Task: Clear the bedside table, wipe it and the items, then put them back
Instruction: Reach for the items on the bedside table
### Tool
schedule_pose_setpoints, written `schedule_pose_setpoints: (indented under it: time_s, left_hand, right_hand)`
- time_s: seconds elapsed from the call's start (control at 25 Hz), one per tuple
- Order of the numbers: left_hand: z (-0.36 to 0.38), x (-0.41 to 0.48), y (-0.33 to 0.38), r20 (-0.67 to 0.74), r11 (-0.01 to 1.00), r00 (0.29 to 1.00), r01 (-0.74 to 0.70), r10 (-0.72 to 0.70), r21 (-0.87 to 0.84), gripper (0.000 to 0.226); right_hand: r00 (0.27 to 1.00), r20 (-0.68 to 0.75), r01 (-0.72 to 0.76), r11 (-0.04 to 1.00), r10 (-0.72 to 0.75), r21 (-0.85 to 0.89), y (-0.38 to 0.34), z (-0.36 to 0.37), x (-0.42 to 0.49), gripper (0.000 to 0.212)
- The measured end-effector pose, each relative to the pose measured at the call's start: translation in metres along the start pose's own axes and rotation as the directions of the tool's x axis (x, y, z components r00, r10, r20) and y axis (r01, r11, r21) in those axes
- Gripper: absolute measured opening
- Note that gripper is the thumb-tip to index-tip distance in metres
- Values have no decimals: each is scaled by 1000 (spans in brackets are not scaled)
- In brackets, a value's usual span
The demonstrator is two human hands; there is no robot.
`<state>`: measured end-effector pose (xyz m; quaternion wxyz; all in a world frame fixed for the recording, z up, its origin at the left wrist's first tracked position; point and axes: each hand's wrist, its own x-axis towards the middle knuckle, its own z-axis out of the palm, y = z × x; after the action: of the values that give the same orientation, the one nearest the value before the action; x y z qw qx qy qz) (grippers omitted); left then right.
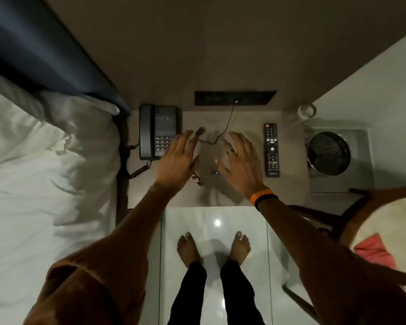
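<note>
Task looks barely begun: tabletop [288,184] not cleared. Phone [158,131] sits at its left edge w/ remote [272,150] well right. Left hand [177,160] & right hand [240,160] hover between them, fingers spread, holding nothing. Clearing, wiping, replacing all remain.

Nothing here reads clearly. The telephone [158,132] carries a small pale badge on its dark body, too blurred to make out, and its keypad shows only pale squares with no digits legible. The remote control [271,150] has a faint line of print at its near end, unreadable, and its buttons show colours but no readable marks.
</note>
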<state>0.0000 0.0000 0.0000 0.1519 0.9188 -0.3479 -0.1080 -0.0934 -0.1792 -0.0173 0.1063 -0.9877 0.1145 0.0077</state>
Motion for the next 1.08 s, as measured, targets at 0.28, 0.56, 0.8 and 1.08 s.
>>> schedule_pose_setpoints:
  time_s: [0.28, 0.56, 0.8, 1.08]
  left_hand:
    - [138, -10, -43, 304, 991, 948, 117, -91, -69, 53]
    - [185, -23, -25, 286, 992, 951, 126, -115, -21, 41]
    - [183, -12, 17, 249, 981, 958, 171, -144, -90, 27]
    - [188, 80, 154, 130, 979, 982, -115, 138, -170, 20]
  right_hand:
    - [994, 104, -31, 988, 15, 150, 16, 151, -25, 24]
    - [997, 81, -1, 993, -9, 118, 20, 179, -48, 4]
    - [988, 146, -79, 975, 49, 206, 45, 168, -61, 37]
    - [953, -32, -282, 922, 301, 264, 184, 86, -58, 19]
